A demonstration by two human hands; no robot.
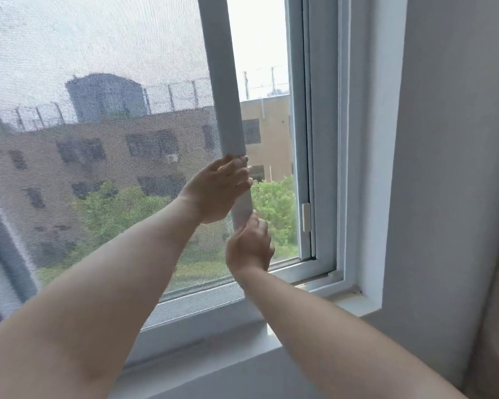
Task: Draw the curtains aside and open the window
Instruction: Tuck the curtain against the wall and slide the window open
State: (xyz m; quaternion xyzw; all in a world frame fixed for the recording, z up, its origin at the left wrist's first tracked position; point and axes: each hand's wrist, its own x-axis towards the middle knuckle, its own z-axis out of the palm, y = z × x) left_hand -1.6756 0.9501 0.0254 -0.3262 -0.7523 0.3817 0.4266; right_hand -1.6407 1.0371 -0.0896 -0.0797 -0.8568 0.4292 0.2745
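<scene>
Both hands grip the smooth grey upright bar (226, 105) edging the fine mesh screen (98, 110). The left hand (218, 191) wraps it above; the right hand (249, 246) clasps below.

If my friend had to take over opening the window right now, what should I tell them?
Left hand: grip closed around the upright bar of the screen, higher up.
Right hand: grip on the same bar, just below the left hand.
The bar stands partway across the window; between it and the frame on the right is a clear gap with no mesh over it.
Done: no curtain covers the window in this view; the gap is already there.
Left: which way the bar should slide can't be told from one picture. Keep both hands on the bar and move it evenly.
</scene>
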